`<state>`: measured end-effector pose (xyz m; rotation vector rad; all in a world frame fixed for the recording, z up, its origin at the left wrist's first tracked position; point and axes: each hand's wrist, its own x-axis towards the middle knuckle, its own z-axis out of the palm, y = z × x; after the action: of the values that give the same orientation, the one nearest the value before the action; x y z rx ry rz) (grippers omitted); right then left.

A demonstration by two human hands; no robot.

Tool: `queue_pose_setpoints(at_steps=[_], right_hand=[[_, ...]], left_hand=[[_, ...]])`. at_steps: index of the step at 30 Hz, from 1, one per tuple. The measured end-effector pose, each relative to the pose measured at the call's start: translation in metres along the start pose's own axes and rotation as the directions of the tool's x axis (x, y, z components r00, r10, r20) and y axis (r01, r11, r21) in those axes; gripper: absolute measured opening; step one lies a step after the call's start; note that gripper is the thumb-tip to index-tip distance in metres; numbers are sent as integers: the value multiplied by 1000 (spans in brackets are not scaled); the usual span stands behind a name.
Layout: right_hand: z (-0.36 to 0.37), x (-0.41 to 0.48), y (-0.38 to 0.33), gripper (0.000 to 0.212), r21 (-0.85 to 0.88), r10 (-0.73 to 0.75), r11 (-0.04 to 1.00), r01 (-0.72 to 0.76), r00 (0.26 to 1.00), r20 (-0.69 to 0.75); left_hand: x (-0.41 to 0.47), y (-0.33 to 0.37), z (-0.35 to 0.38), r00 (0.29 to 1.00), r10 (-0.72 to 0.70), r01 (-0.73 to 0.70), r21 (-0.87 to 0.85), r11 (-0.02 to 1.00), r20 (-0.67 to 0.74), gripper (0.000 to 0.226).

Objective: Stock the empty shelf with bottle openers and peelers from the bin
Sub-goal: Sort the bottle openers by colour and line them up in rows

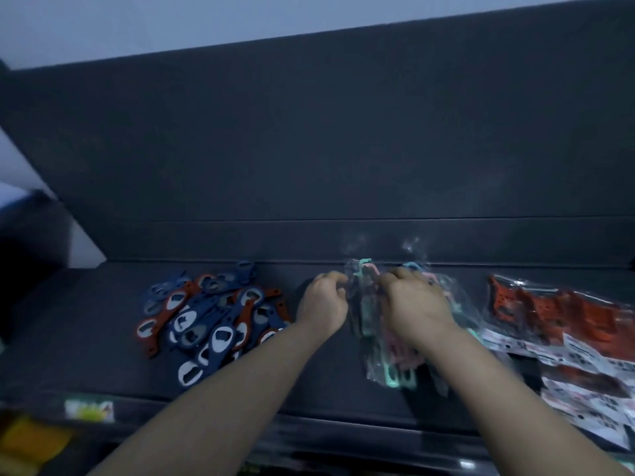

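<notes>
A loose pile of blue and red bottle openers [209, 317] lies on the dark shelf [86, 338], left of middle. In the middle lies a heap of pastel peelers in clear plastic bags [388, 369], teal and pink. My left hand [323, 304] is closed on the left edge of a bagged peeler at the heap's far end. My right hand [412, 304] rests on top of the same heap with its fingers curled into the bags. The heap's middle is hidden under my right hand.
Several red items in printed plastic packets [563, 338] lie on the shelf at the right. A dark back panel [309, 149] rises behind the shelf. A price label [89, 410] sits on the shelf's front edge, with yellow goods [27, 441] below at the left.
</notes>
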<state>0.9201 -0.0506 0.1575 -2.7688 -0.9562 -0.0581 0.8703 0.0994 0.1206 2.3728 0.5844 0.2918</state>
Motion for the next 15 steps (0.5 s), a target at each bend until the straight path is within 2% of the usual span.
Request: queue_pose_setpoints(at_steps=[7, 11, 15], right_hand=[[23, 13, -104, 37, 10, -222, 975, 222, 974, 39], [41, 21, -167, 38, 27, -266, 964, 265, 960, 84], [65, 37, -228, 41, 61, -251, 967, 247, 965, 77]], left_hand=[[-20, -66, -78, 979, -84, 86, 3, 996, -187, 27], [-25, -126, -126, 966, -111, 126, 51, 991, -233, 26], [-24, -203, -174, 957, -81, 133, 174, 976, -278, 22]])
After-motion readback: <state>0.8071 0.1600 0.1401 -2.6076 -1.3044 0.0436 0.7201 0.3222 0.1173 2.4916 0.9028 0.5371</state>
